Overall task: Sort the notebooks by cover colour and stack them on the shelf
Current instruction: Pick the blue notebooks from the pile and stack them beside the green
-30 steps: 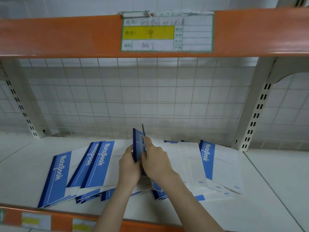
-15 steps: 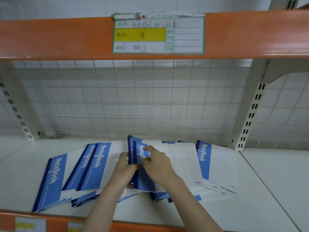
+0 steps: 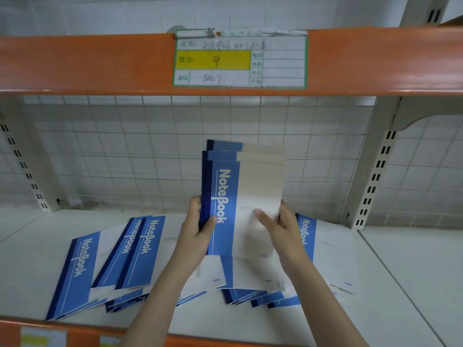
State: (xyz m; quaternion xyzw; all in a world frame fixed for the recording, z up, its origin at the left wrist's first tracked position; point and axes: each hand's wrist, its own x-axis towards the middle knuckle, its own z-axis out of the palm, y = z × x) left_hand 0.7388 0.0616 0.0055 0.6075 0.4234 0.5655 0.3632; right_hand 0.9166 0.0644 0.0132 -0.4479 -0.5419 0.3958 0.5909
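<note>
Both hands hold a small bundle of notebooks (image 3: 244, 194) upright above the white shelf (image 3: 400, 284), its long axis vertical and the blue "NoteBook" band facing the camera. The left hand (image 3: 198, 236) grips the bundle's spine edge at the lower left, thumb curled over the front cover and fingers hidden behind. The right hand (image 3: 280, 229) pinches the pale right side, thumb pressed flat on the cover, the other fingers wrapped round the far edge. The bundle sits directly between the two hands, neither one clearly nearer. Its top edges are stepped, so the books are not yet squared.

Below, the loose notebooks (image 3: 130, 259) lie fanned flat on the shelf, one group to the left of the forearms, another on the right (image 3: 328, 254), their long axes running near to far. The next move probably turns on lowering the bundle's bottom edge straight down to tap it even, or tipping it flat onto a bare patch of shelf. Both forearms reach in from the near edge, converging towards the middle.
</note>
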